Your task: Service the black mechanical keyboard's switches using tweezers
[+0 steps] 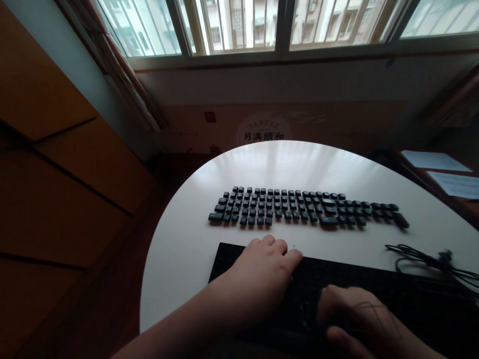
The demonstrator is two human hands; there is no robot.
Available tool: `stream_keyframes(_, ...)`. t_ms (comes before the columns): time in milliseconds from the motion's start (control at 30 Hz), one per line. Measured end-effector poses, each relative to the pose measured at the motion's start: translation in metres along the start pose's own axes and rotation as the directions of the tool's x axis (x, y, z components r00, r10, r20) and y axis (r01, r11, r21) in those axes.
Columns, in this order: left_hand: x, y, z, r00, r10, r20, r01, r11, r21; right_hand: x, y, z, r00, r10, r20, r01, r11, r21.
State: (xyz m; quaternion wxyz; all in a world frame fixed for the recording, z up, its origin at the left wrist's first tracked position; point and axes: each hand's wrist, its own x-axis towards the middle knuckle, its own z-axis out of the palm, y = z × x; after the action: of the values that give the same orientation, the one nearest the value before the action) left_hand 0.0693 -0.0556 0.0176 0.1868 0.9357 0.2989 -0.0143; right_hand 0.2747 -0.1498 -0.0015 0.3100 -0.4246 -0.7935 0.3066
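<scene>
A black keyboard base [374,289] without its keycaps lies near the front of a round white table [179,249]. Beyond it, many loose black keycaps [299,207] are laid out in rows on the table. My left hand [262,269] rests on the base's far left corner, knuckles up and fingers curled over its edge. My right hand [355,319] lies on the middle of the base with fingers bent down against it. Whether either hand pinches a keycap is hidden.
A black cable [422,257] coils on the table at the right. Papers [437,162] lie on a dark surface at far right. A window [239,25] runs along the back wall. Orange-brown cabinets [48,164] stand at the left, and a printed box [264,130] sits behind the table.
</scene>
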Motion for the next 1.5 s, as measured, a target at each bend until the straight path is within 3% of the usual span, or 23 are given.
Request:
stream_keyframes(300,0.002,-0.005,0.000,0.998,0.058,-0.024,-0.059,0.998,-0.018,-0.008,0.007,0.006,0.987,0.151,-0.055,-0.148,0.987,0.056)
stream_keyframes(500,0.003,-0.009,0.001,0.997,0.077,-0.022,-0.078,0.997,-0.030,-0.003,0.008,0.008,0.988,0.152,-0.025,-0.145,0.975,0.171)
stream_keyframes(800,0.004,-0.011,0.002,0.996,0.090,-0.026,-0.090,0.996,-0.024,-0.006,0.009,0.007,0.997,0.062,0.046,-0.066,0.994,0.090)
stream_keyframes(1000,0.005,-0.013,0.006,0.995,0.098,-0.036,-0.099,0.995,-0.023,-0.005,0.009,0.011,0.984,-0.093,0.153,0.094,0.996,0.000)
stream_keyframes(1233,0.004,-0.011,0.003,0.997,0.078,-0.026,-0.079,0.997,-0.021,-0.001,0.005,0.016,0.970,-0.194,0.145,0.204,0.977,-0.060)
stream_keyframes(1500,0.005,-0.012,0.004,0.996,0.077,-0.034,-0.078,0.997,-0.021,-0.005,0.010,0.015,0.977,-0.213,-0.027,0.213,0.977,-0.019)
